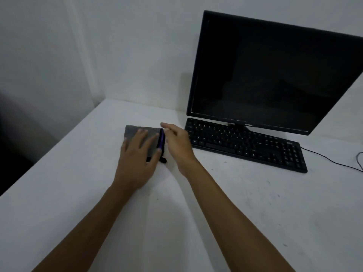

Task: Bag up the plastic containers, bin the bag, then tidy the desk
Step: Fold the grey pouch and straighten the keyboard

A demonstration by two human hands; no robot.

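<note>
Nearest, the left hand [137, 154] lay flat and open, palm down, on a grey cloth [135, 134] spread on the white surface [235, 213], pinning it rather than gripping it. Just to its right, the right hand [176, 143] was loosely open with fingers extended, touching or nearly touching a purple and black pen-like thing [161, 140] at the cloth's right edge; it held nothing. The cloth looked soft, thin and light, likely to slide or bunch, so pinching an edge or corner would seem the best hold. Right of the right hand sat a black keyboard [245, 144], and beyond that a dark monitor [275, 75]. No plastic containers, bag or bin were in view, so the bagging was presumably done and tidying was underway.
</note>
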